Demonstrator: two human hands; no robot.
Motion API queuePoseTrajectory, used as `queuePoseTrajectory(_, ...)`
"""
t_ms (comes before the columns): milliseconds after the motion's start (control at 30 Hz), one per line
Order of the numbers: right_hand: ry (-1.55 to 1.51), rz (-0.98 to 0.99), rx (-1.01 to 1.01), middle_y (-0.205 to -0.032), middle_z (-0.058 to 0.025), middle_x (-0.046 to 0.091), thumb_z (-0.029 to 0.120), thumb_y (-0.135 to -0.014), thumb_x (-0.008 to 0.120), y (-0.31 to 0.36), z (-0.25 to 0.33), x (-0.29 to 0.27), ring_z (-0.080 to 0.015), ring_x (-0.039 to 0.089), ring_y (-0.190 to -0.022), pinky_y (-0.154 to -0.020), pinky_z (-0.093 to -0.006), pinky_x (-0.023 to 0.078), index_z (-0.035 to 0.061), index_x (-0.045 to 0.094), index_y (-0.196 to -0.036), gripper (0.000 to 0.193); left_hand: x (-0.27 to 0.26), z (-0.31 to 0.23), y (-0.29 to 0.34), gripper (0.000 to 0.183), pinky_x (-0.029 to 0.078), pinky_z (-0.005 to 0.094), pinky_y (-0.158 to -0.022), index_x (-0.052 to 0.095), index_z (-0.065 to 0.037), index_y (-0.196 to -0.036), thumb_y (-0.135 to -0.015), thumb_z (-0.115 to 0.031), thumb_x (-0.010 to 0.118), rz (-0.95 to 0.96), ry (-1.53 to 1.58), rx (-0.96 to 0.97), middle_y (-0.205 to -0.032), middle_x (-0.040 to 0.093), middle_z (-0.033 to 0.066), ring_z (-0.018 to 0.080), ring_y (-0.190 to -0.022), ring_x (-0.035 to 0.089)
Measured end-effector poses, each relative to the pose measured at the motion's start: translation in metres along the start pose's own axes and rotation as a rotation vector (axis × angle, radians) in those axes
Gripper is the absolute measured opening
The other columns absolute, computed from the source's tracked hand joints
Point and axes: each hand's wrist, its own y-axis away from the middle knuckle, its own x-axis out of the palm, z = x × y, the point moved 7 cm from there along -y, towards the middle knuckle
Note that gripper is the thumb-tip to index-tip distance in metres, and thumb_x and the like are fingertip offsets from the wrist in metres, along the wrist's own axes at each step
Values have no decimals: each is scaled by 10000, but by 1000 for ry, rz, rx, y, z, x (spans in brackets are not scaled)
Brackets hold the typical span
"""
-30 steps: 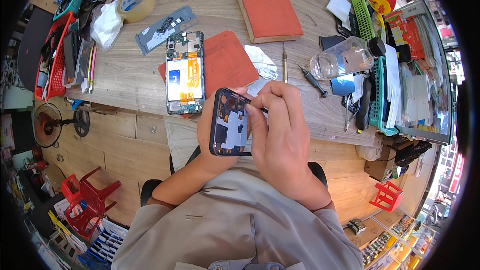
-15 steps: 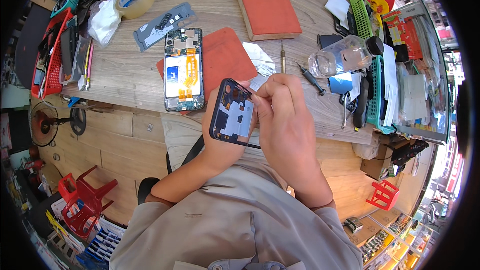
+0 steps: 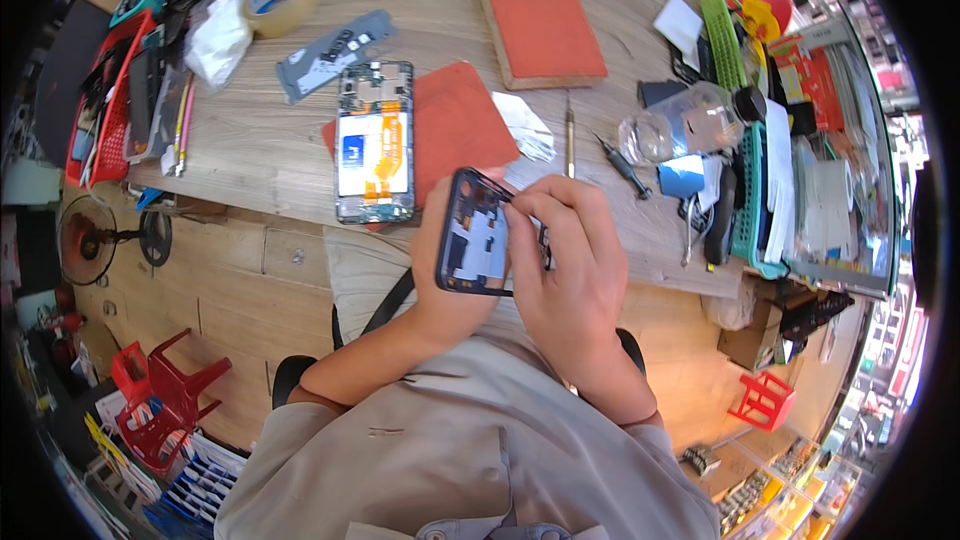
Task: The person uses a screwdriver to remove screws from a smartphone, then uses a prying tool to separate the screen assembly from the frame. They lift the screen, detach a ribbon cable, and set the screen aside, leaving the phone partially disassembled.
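Observation:
My left hand [image 3: 424,278] is closed around a dark phone back housing [image 3: 478,250], held tilted above my lap near the table's front edge. Its inner side shows, with a pale grey area and small parts. The fingers of my right hand [image 3: 570,265] are pinched at the housing's upper right edge. A small dark piece [image 3: 547,248] shows among these fingers, too little of it to name. Beyond my left hand an opened phone [image 3: 376,140] lies with its battery, orange flex cables and circuit board bare, partly on a red pad [image 3: 455,120].
A thin screwdriver [image 3: 570,140], a dark pen-shaped tool [image 3: 625,166] and a clear bottle [image 3: 690,122] lie to the right. Behind are a red block [image 3: 545,25], a grey phone cover [image 3: 337,52] and a tape roll [image 3: 280,2]. Baskets [image 3: 110,115] line both sides.
My right fingers have shifted slightly down along the housing's edge, and a dark piece now shows among them. My left hand still holds the housing. The whole view has shifted a little.

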Motion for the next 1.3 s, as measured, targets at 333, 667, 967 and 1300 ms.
queuePoseTrajectory(333, 5, -64, -37, -1092, -163, 740, -94, -915, 820, 4, 12, 5, -323, 746, -946, -815, -413, 604, -25, 736, -1053, 175, -5, -37, -5, 531, 601, 372, -924, 658, 29, -1403, -914, 19, 865, -43, -218, 286, -1228, 725, 174, 314, -1088, 750)
queuePoseTrajectory(667, 27, 226, -19, -1126, -197, 655, -63, -993, 723, -16, 6, 7, -388, 675, -1007, -908, -467, 548, -33, 629, -1080, 132, 0, -16, -7, 476, 609, 280, -890, 593, 15, -1429, -1000, 44, 799, 16, -8, 107, -1302, 645, 95, 129, -1126, 716)
queuePoseTrajectory(967, 64, 302, -38, -1161, -234, 588, -45, -1054, 649, -15, 7, 11, -460, 615, -1031, -925, -517, 515, -37, 554, -1141, 129, 3, -13, -3, 547, 619, 380, -1073, 508, 4, -1508, -1007, 92, 712, 104, 69, 41, -1394, 596, 137, 245, -1290, 690)
queuePoseTrajectory(1300, 40, 377, -42, -1147, -233, 575, -32, -1096, 613, -18, 13, 6, -465, 609, -1023, -900, -515, 514, -36, 535, -1167, 106, 6, -26, -3, 571, 649, 407, -1060, 486, 5, -1521, -991, 124, 664, 105, 100, 23, -1402, 573, 181, 328, -1307, 682)
